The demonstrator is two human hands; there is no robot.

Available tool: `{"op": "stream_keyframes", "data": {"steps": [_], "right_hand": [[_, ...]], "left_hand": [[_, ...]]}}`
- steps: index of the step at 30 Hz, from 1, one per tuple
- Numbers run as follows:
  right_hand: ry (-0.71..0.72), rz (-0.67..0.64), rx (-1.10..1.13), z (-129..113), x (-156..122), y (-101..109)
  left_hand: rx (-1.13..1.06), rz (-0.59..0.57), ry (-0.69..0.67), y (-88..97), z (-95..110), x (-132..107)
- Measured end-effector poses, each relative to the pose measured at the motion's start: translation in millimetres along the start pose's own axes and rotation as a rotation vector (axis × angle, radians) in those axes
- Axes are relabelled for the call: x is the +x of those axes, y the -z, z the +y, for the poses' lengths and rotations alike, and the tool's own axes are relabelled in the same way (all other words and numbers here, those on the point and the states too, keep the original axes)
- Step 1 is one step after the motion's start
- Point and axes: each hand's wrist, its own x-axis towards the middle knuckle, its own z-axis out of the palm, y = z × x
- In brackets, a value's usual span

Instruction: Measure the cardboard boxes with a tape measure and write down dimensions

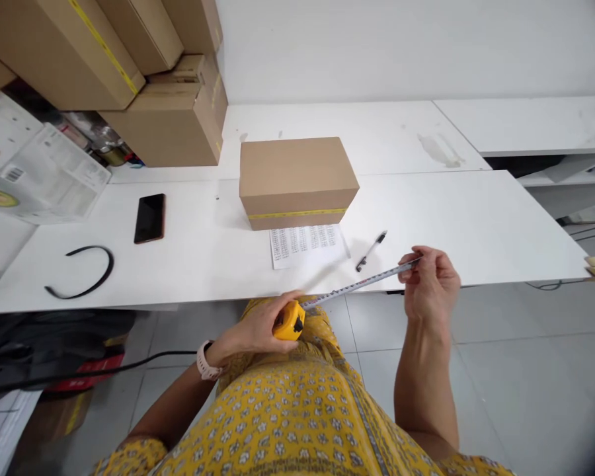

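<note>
My left hand is closed around the yellow case of a tape measure, just below the front edge of the white table. The tape's blade runs up and to the right to my right hand, which pinches its end. A small closed cardboard box with a yellow tape strip stands on the table ahead of me. A printed sheet lies in front of it, partly under its edge. A black pen lies just right of the sheet.
A black phone and a curved black band lie on the table's left part. Stacked large cardboard boxes and white printed cartons fill the back left. Cables run over the tiled floor.
</note>
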Motion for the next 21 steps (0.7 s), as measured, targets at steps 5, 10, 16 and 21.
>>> {"op": "stream_keyframes", "data": {"steps": [5,10,16,21], "right_hand": [[0.043,-0.277,-0.165,24,-60,-35],[0.179,-0.44,-0.321,38,-67,-56],[-0.066,0.091,-0.93,61,27,-17],[-0.179,-0.2,-1.341,79,60,-6]], "left_hand": [[-0.14,0.203,-0.017,-4.0,-5,17],[-0.103,0.362,-0.155,8.6,3,35],[0.128,0.832,-0.317,76.2,19,63],[0.41,0.929,-0.277,138.1,33,114]]}}
